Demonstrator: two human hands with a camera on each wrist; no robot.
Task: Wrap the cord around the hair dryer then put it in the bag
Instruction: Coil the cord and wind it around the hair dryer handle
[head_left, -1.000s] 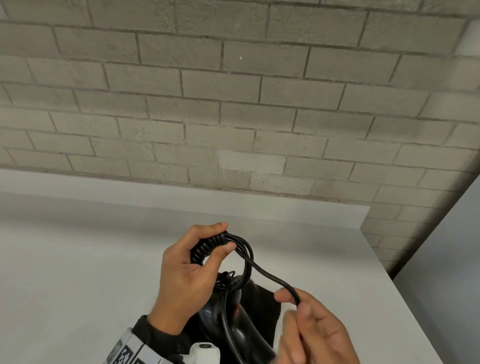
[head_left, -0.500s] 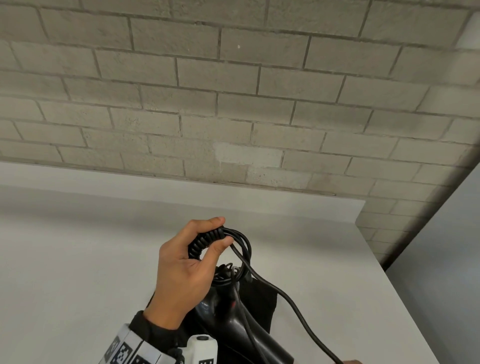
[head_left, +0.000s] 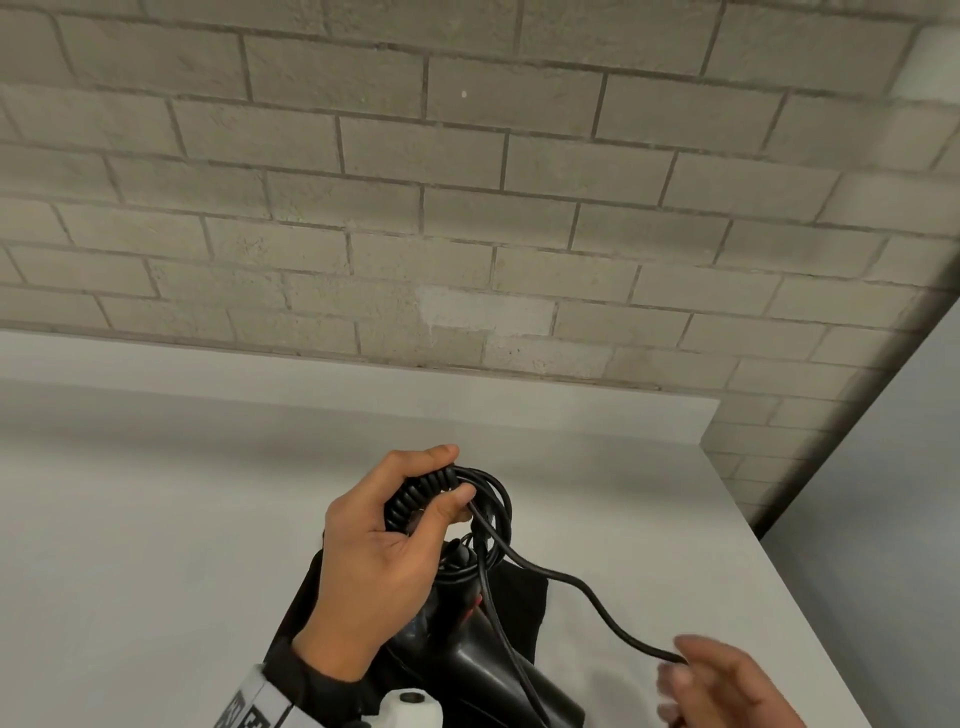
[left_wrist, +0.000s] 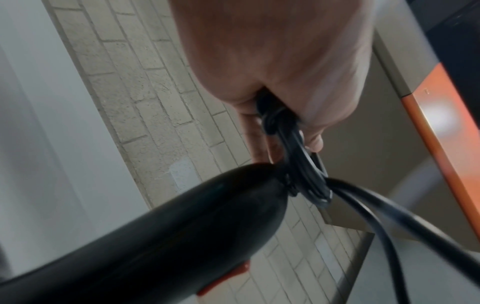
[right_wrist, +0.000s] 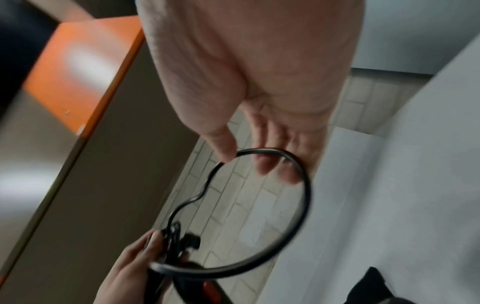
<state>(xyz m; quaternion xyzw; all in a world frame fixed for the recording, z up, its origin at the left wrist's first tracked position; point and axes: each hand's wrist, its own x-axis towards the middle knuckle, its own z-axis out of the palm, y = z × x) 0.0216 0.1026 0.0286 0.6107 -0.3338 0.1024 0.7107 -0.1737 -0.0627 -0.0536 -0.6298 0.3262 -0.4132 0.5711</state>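
Head view showed the left hand (head_left: 384, 561) raised above the white tabletop (head_left: 156, 519), fingers and thumb curled round the coiled loops of the black cord (head_left: 587, 587) at the end of the hair dryer (head_left: 483, 670). The dryer hung below that hand, over the black bag (head_left: 524, 597) lying flat on the tabletop. A loose length of cord ran out to the right hand (head_left: 727, 691), whose fingers were relaxed and spread, the cord lying against their tips rather than gripped.
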